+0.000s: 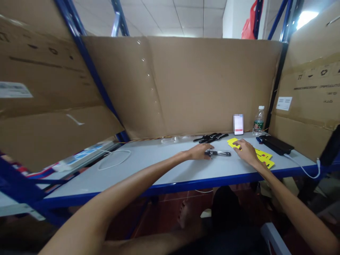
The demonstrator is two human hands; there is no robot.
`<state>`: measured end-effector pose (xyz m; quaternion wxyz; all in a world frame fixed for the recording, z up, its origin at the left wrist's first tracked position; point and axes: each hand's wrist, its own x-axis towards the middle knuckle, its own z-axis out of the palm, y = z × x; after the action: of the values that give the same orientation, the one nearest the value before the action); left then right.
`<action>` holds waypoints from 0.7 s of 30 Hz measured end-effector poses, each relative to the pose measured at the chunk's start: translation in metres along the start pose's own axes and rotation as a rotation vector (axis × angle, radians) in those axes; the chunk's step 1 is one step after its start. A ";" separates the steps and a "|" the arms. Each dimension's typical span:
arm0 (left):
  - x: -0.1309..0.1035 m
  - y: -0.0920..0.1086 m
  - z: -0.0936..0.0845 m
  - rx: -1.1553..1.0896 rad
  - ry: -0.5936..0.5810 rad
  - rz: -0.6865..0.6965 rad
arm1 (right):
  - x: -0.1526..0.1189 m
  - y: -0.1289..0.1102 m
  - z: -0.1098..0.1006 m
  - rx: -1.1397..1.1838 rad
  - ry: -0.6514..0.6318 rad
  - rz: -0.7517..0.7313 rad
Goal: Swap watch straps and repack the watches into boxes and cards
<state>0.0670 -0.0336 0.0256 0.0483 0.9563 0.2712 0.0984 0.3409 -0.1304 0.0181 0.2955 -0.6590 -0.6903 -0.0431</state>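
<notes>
The left hand (pixel 198 152) bends its fingers at one end of a slim dark item (pixel 222 153) on the desk (pixel 148 152); the right hand (pixel 246 151) curves over yellow cards (pixel 262 154). Whether either actually grips cannot be told.

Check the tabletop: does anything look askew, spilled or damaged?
I see nothing spilled or plainly damaged. The yellow cards by the right hand lie in an uneven spread rather than squared up, some close to the table's front edge, so they look slightly askew.
</notes>
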 end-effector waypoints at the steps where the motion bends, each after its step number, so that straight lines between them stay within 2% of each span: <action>1: 0.002 0.000 0.003 -0.016 -0.032 0.008 | 0.001 -0.002 0.000 -0.001 -0.022 -0.034; 4: -0.003 -0.007 0.005 -0.016 -0.045 0.001 | 0.009 -0.014 0.000 -0.033 -0.125 -0.186; 7: -0.015 -0.025 -0.004 0.064 -0.055 -0.082 | 0.027 -0.026 0.002 -0.110 -0.355 -0.287; 11: -0.018 -0.047 -0.016 0.098 -0.195 -0.215 | 0.059 -0.036 0.005 -0.197 -0.712 -0.251; 16: -0.002 -0.049 -0.018 -0.052 -0.344 -0.346 | 0.086 -0.040 0.011 -0.175 -0.896 -0.184; 19: 0.005 -0.046 -0.018 -0.124 -0.415 -0.354 | 0.090 -0.039 0.015 -0.112 -1.021 -0.130; 21: 0.005 -0.044 -0.018 -0.150 -0.424 -0.357 | 0.089 -0.036 0.018 -0.054 -1.027 -0.123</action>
<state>0.0448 0.0067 0.0375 0.1910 0.8863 0.4112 -0.0943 0.3051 -0.0486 0.0566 -0.1017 -0.5607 -0.7825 0.2509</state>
